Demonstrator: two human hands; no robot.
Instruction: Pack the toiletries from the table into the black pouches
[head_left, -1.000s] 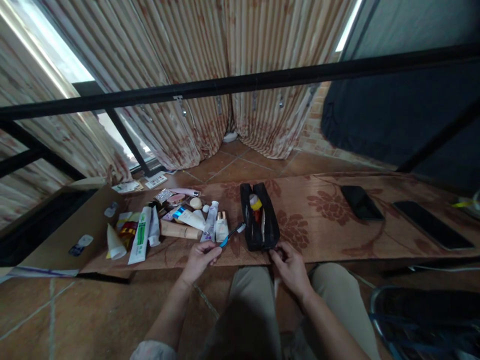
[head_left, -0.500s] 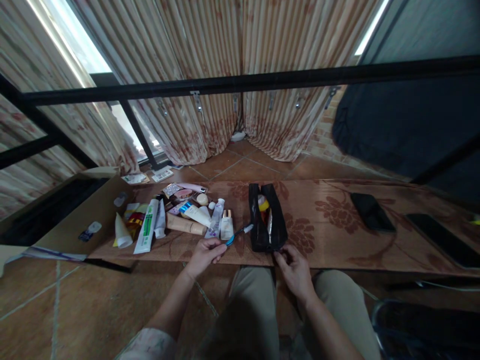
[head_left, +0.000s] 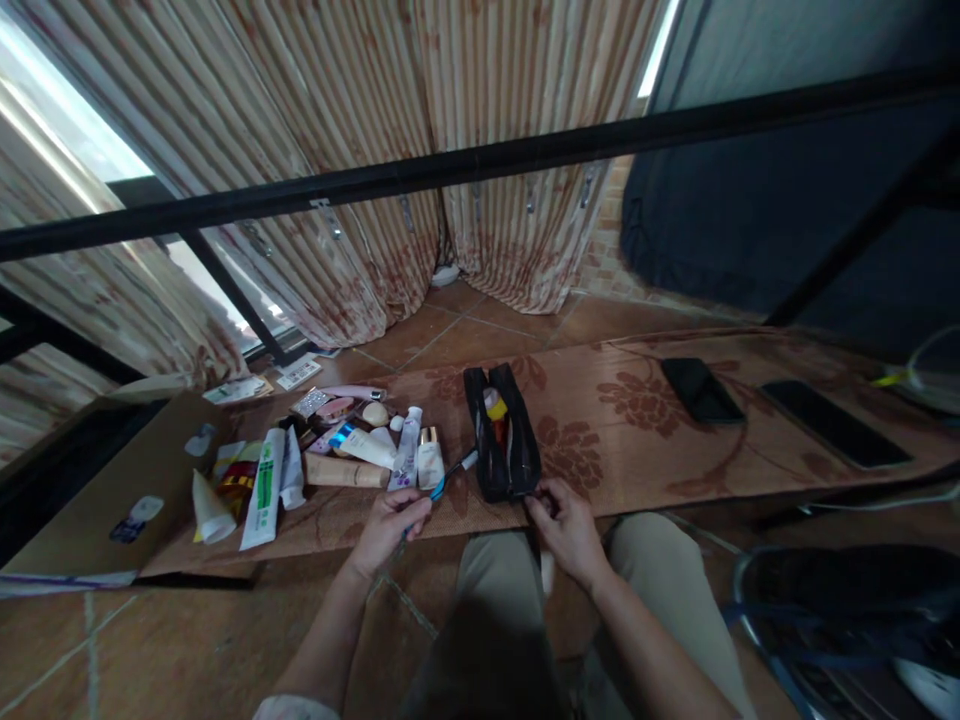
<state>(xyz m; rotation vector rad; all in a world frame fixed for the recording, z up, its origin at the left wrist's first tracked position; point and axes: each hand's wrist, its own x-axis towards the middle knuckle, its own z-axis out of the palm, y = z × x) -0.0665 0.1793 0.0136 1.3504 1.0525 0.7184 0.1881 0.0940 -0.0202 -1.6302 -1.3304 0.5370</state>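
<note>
My left hand [head_left: 391, 525] and right hand [head_left: 568, 528] are bare, as are both my forearms [head_left: 326, 620]. At the bottom edge a strip of my left sleeve [head_left: 296, 709] shows, pale, with a faint, blurred pattern. My trousers [head_left: 664, 570] are plain khaki, loose-cut, the cloth darker towards the lap.

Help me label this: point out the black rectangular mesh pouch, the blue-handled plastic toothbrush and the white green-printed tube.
Black mesh pouch [head_left: 526, 438], head view: its right wall.
Toothbrush [head_left: 439, 489], head view: its blue handle.
White tube [head_left: 265, 485], head view: its green print.
</note>
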